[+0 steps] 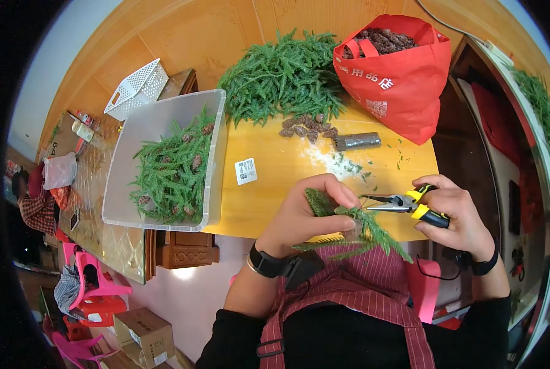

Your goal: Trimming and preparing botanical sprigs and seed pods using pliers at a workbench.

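My left hand point(302, 212) pinches an artificial pine sprig point(376, 230) just above the near edge of the table. Its green needles stick out on both sides of my fingers. A small brownish bit beside my left thumb is too unclear to name. In my right hand point(459, 212) are long-nose pliers point(404, 202) with yellow and black handles. Their jaws point left, right at the top of the sprig, slightly parted. Whether they touch a stem or wire, I cannot tell. Beyond my hands lie several pine cones point(312, 128) and a bundle of dark thin wires point(358, 141).
A translucent bin point(218, 166) on the left holds sprigs with cones. Behind are a heap of green sprigs point(281, 77) and a red bag point(391, 80) full of cones. White powder and clippings point(339, 163) litter the yellow tabletop point(269, 206). Another person point(38, 203) is at the far left.
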`<state>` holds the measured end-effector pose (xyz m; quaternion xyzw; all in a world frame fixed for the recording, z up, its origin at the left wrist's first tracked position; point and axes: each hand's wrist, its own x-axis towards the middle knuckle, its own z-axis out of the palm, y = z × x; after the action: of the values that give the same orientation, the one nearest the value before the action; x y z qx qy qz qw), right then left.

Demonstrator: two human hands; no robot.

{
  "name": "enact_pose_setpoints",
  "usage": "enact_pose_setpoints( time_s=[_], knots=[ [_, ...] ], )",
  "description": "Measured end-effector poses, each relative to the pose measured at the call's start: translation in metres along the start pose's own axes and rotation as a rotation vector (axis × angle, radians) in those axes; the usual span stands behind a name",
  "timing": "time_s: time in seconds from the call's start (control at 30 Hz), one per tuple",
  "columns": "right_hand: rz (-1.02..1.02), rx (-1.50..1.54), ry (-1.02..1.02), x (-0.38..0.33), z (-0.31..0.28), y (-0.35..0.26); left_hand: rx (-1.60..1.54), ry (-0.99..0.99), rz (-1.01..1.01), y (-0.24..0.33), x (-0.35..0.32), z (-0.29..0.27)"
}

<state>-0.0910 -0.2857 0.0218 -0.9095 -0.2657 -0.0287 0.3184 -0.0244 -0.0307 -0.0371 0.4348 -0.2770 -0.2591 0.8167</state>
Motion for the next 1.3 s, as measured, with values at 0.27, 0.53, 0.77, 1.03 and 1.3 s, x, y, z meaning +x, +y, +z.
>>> enact_pose_setpoints(
  time_s=[0.27,0.53,0.77,1.03,1.3],
  knots=[
    [-0.09,0.035,0.047,0.007,0.006,0.004,-0.184,-0.016,-0.108,-0.005,-0.001,0.003],
    [-0.133,0.024,0.041,0.011,0.01,0.004,-0.309,-0.07,-0.169,-0.007,-0.001,0.005],
    [-0.105,-0.02,0.061,0.005,0.013,0.008,-0.143,-0.005,-0.115,-0.005,-0.001,0.0],
    [0.187,-0.06,0.104,0.002,0.021,0.001,0.989,0.198,0.472,-0.005,0.007,0.011],
    [0.155,0.073,0.105,0.004,0.013,0.003,0.592,0.238,0.225,0.004,0.0,0.014]
  ],
)
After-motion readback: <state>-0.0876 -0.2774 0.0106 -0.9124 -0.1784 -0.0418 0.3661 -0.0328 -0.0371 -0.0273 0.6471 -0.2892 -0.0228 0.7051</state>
